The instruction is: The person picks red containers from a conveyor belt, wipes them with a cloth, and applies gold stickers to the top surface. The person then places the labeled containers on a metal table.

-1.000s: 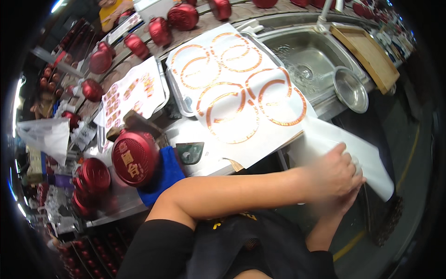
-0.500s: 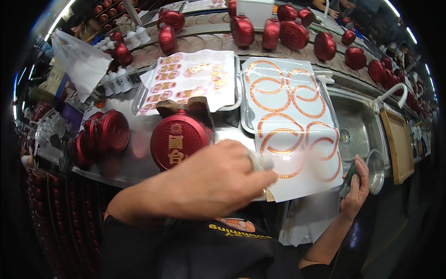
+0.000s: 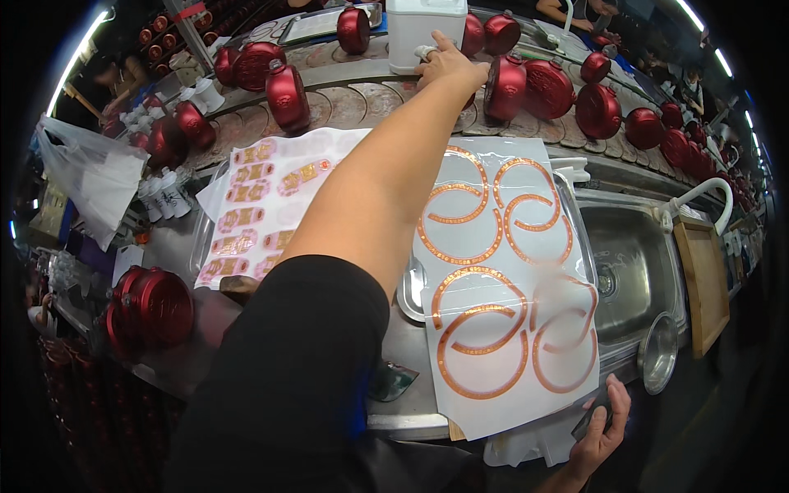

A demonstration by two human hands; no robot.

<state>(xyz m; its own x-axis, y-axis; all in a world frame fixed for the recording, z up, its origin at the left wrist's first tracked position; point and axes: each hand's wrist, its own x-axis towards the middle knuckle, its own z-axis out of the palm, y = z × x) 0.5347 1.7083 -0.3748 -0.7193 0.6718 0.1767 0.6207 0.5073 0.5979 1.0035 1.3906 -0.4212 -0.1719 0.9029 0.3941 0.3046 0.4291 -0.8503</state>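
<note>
My left hand (image 3: 450,64) stretches far over the bench to the row of red bottles, its fingers apart, white wrapping on one. Part of a red bottle shows under its wrist; contact is hidden. Just right stands another round red bottle (image 3: 505,89), and a white jug (image 3: 415,31) is behind the fingers. At the near right, my right hand (image 3: 602,427) is closed around a dark flat scraper (image 3: 592,415). Beside it lies a clear decal sheet (image 3: 485,419) printed with orange-gold rings. My left forearm and sleeve cover the middle of the bench.
Left of my arm lies a sheet of pink and gold decals (image 3: 275,193). Several red bottles (image 3: 160,308) cluster at the near left. On the right are a steel sink (image 3: 637,263), a metal bowl (image 3: 659,353) and a wooden frame (image 3: 701,283).
My left hand has swung from above the ring sheet to the far bottle row. My arm now covers where the gold-lettered red bottle was. The right hand keeps the scraper; the view has shifted.
</note>
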